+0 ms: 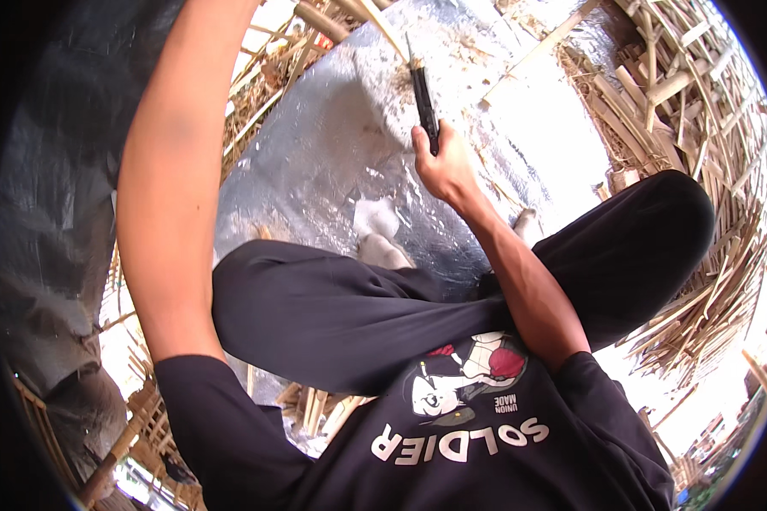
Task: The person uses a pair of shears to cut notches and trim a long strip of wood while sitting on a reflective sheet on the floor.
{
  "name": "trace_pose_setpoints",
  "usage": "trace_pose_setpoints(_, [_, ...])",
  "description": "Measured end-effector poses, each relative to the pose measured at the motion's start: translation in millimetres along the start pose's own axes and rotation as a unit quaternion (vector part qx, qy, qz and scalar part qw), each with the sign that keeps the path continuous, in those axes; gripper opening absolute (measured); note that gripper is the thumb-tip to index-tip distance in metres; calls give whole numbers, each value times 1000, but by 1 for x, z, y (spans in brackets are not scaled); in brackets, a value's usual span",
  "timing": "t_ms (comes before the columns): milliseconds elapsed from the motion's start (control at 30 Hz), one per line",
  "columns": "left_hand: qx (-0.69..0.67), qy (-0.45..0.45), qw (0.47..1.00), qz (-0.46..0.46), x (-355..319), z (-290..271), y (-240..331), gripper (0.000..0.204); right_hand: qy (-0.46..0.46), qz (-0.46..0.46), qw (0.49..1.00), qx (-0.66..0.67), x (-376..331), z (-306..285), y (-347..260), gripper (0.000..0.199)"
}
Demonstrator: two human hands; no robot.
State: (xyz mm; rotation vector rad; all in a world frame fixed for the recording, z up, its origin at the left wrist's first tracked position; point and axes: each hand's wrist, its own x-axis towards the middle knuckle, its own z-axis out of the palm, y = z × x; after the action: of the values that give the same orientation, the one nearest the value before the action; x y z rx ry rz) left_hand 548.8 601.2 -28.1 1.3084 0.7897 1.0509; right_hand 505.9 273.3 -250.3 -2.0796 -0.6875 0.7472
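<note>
My right hand (447,166) is wrapped round the black handle of a knife (424,102). Its thin blade points away from me, towards the top of the view. Close by the blade lies a pale bamboo strip (382,25), running up past the upper edge. Beneath the knife is a whitish, dusty surface (392,81) with shavings on it. My left arm (179,162) stretches up along the left side and leaves the view at the top, so the left hand is hidden.
A shiny grey plastic sheet (290,183) covers the ground before my crossed legs (315,311). Heaps of split bamboo (707,170) lie to the right, and more bamboo pieces (268,81) at the upper left. A dark sheet (55,213) hangs at the far left.
</note>
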Motion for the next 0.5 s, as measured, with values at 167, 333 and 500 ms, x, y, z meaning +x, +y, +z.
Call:
trace_pose_setpoints(167, [71,128,974,175,-79,31,18,53,-9,3,1000,11,6,-16,-2,45])
trace_pose_setpoints(333, [23,131,977,165,-66,30,15,52,-19,-15,996,-91,15,-29,4,44])
trace_pose_setpoints(500, [-52,-76,995,26,-1,-8,7,55,-69,-61,974,-206,20,-59,-18,41])
